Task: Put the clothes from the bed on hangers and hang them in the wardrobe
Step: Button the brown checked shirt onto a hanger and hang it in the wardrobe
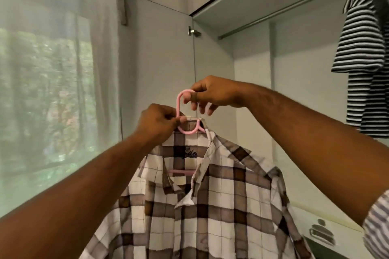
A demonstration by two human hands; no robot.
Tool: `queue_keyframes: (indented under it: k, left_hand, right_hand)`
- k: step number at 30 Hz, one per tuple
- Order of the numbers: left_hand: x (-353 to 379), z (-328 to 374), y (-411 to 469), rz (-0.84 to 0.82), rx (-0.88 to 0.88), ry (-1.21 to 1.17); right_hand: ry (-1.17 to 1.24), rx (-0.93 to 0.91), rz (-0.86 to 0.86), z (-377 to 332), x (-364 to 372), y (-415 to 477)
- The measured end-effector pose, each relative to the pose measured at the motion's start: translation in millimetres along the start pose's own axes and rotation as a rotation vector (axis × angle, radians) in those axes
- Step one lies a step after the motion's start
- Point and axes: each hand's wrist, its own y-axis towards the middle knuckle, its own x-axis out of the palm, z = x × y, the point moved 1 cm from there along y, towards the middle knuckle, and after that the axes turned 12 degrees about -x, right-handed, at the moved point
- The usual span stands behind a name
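Plaid shirt hangs nearest, on pink hanger. Left hand pinches its collar; right hand grips the hook. Striped shirt hangs far right.

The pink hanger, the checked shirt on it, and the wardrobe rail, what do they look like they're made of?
Pink hanger: probably plastic, a smooth, evenly coloured moulded loop.
Checked shirt: thin woven fabric, likely cotton or a blend; it creases and drapes softly.
Wardrobe rail: looks like metal, a thin grey tube with a dull sheen.

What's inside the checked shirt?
A pink hanger: its hook sticks out above the collar, and a pink bar shows through the open neck. The checked shirt covers the hanger's shoulders, so they can't be seen.
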Motion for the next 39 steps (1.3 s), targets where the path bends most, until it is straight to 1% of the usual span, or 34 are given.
queue_keyframes:
  k: [3, 7, 9, 11, 14, 16, 22, 25, 28, 31, 34, 39]
  left_hand:
    - [23.0, 2.1, 47.1, -0.009, 0.027, -0.028]
    - [43.2, 13.6, 116.3, 0.017, 0.056, -0.046]
    - [52.0, 22.1, 152.5, 0.040, 0.077, -0.065]
    - [63.0, 27.6, 187.2, 0.064, 0.102, -0.079]
    - [83.1, 34.8, 237.7, 0.074, 0.132, -0.115]
    - [101.7, 41.6, 270.0, 0.058, 0.153, -0.130]
    - [168.4, 68.6, 365.4, 0.004, 0.295, -0.166]
    - [208.6, 88.3, 420.3, -0.004, 0.387, -0.207]
    - [245.4, 114.4, 462.2, -0.002, 0.473, -0.238]
    - [282.3, 142.7, 493.8, 0.032, 0.555, -0.327]
    - [312.5, 164.1, 507.9, 0.068, 0.610, -0.407]
    - [352.0, 196.1, 515.4, 0.035, 0.737, -0.489]
  right_hand:
    - [-0.096, 0.100, -0.053, 52.3, -21.1, -9.9]
    - [-0.133, 0.294, -0.269, 122.5, -43.4, -23.7]
    - [-0.174, 0.328, -0.300, 153.3, -54.7, -27.0]
    - [-0.233, 0.316, -0.223, 184.1, -64.0, -28.9]
    - [-0.299, 0.274, 0.006, 225.0, -76.9, -29.6]
    - [-0.319, 0.253, 0.123, 246.6, -86.7, -28.4]
    - [-0.386, 0.242, 0.387, 292.5, -120.1, -27.1]
    - [-0.496, 0.262, 0.524, 321.6, -144.9, -18.3]
    - [-0.673, 0.301, 0.577, 337.7, -175.9, -12.7]
    - [-0.850, 0.400, 0.581, 343.0, -210.9, -7.8]
    - [-0.962, 0.534, 0.603, 343.0, -243.9, -4.9]
    - [-1.100, 0.759, 0.698, 340.7, -298.7, -6.0]
